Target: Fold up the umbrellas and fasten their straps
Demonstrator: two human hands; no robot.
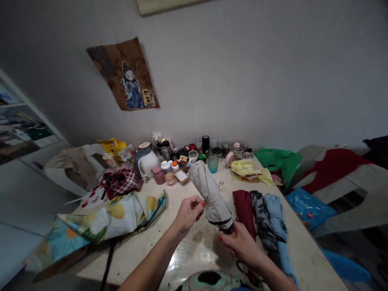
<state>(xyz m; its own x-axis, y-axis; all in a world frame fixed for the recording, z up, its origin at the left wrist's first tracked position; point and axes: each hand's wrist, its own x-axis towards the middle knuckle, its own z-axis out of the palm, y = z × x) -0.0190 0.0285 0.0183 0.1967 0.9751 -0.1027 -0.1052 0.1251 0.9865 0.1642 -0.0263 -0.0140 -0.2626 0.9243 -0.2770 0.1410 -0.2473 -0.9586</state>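
A folded beige umbrella [209,194] is held up at a tilt over the table, its fabric gathered and wrapped by a band near the middle. My right hand [242,242] is closed around its handle at the lower end. My left hand [191,212] pinches at the left edge of the fabric beside the band; the exact bit between the fingertips is too small to make out. To the right lie a dark red folded umbrella [244,208], a grey camouflage umbrella [263,222] and a light blue umbrella [276,218]. A loose, patterned umbrella [112,218] spreads across the left side.
Along the wall stand a white kettle [148,162], several jars, a teal glass [213,162] and a glass teapot [236,151]. A yellow plastic bag [251,171] lies at the back right. Chairs flank the table [309,250]; a blue packet [311,207] rests on the right one.
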